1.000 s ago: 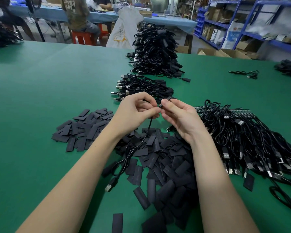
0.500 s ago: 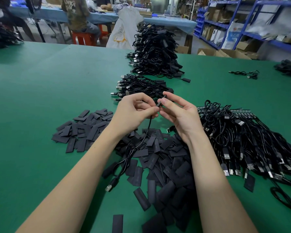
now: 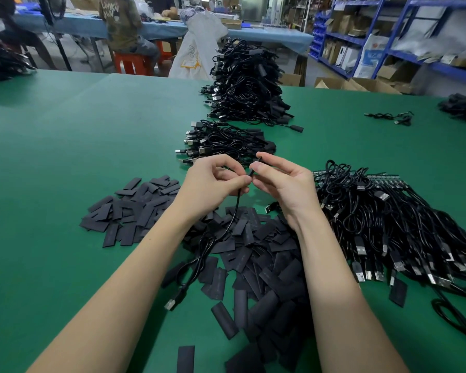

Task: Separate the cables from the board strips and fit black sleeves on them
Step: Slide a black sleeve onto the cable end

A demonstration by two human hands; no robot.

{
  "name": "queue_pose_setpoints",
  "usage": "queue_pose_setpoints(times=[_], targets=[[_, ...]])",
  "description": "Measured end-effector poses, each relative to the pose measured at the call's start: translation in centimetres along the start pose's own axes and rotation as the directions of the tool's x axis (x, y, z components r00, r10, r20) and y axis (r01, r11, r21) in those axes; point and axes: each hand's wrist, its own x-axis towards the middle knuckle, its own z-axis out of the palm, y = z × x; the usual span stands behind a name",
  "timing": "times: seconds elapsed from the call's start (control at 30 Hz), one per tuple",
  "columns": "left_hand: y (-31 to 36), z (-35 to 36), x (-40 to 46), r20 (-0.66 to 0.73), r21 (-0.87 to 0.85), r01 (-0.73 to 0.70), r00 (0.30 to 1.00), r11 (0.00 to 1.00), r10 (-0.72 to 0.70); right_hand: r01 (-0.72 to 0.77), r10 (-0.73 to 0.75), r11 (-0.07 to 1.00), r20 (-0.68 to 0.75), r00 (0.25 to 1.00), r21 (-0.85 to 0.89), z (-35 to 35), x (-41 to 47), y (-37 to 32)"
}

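**Sleeve tilted upright over cable end**

Raised slightly since a second ago: right hand (image 3: 285,181) pinching black sleeve (image 3: 254,168), left hand (image 3: 213,184) pinching cable (image 3: 233,214) just below, above sleeve pile (image 3: 253,254). Could buckle or miss if misaligned; flattened sleeve mouth to blame.

No fully legible text, number or brand anywhere; pale lettering across the back of a seated person's shirt (image 3: 120,16), too blurred to read; yellow print on the white bag (image 3: 197,47) behind the green table (image 3: 65,135), indistinct; faint markings on several black sleeves (image 3: 253,254), too small to resolve; printing on the boxes (image 3: 371,53) on the blue shelving (image 3: 388,30), unreadable.
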Motion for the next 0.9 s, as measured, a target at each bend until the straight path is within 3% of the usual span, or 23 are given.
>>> queue_pose_setpoints(times=[0.23, 0.67, 0.9], targets=[[-0.19, -0.17, 0.11, 0.037, -0.107, 0.104, 0.994, 0.989, -0.101, -0.002, 0.003, 1.0, -0.045, 0.999, 0.01, 0.02, 0.3, 0.53], [-0.09, -0.25, 0.09, 0.017, -0.068, 0.115, 0.993, 0.991, -0.114, -0.038, 0.039, 0.999, 0.004, 0.999, -0.018, 0.05, 0.18, 0.51], [-0.43, -0.64, 0.27, 0.175, 0.087, 0.231, 0.954, 0.969, -0.243, -0.052, 0.054, 0.998, -0.055, 0.997, 0.037, -0.52, 0.14, 0.29]])
